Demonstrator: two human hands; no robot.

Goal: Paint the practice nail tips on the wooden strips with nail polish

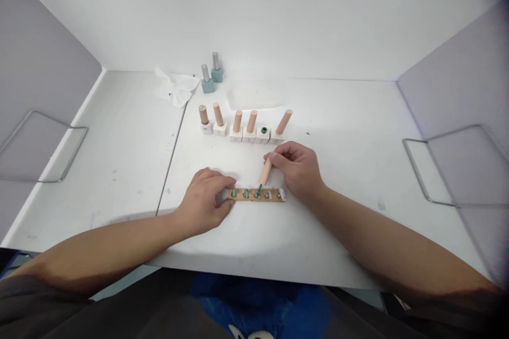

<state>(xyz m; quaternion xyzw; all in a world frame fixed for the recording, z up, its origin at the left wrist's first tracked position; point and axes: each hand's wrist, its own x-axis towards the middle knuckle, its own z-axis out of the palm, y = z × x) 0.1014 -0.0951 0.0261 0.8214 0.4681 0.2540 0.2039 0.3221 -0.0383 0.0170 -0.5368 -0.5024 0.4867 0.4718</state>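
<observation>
While the right grip (297, 170) is pinching a peach cap (265, 171) tilted onto a teal-tipped peg (259, 190), and the left grip (204, 202) is lying spread against the gold strip (256, 196) toward the worktop's (350, 169) front edge, any sideways slip is risking knocking that peg over.

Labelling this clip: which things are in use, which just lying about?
In use:
left hand on brown strip
right hand holding peach cap at teal stem

Lying about:
white bottles in a row
teal bottles
crumpled tissue
</observation>
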